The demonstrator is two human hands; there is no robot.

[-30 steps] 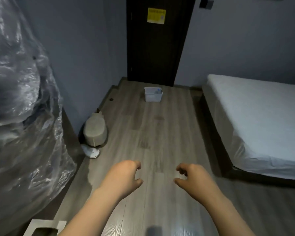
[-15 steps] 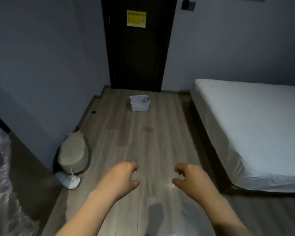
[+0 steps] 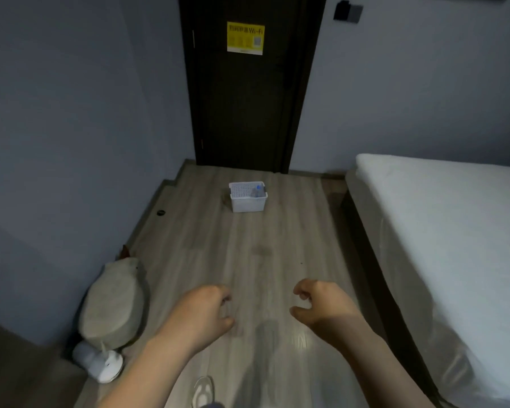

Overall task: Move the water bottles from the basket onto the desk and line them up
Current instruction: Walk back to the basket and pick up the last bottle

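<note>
A small white perforated basket [image 3: 248, 204] stands on the wooden floor in front of the dark door. A clear water bottle with a blue cap [image 3: 257, 191] lies inside it at the right. My left hand [image 3: 202, 315] and my right hand [image 3: 323, 306] hang in front of me, low in the view and far short of the basket. Their fingers are loosely curled and hold nothing. No desk is in view.
A bed with a white sheet [image 3: 454, 245] fills the right side. A grey stuffed toy [image 3: 115, 307] lies by the left wall next to a white round object [image 3: 100, 363]. The dark door [image 3: 248, 83] carries a yellow sign. A shoe tip [image 3: 203, 391] shows at the bottom.
The view has swung right and moved forward: the plastic-wrapped bulk at the left has left the frame, and the basket and door look nearer. Both hands kept their loose pose.
</note>
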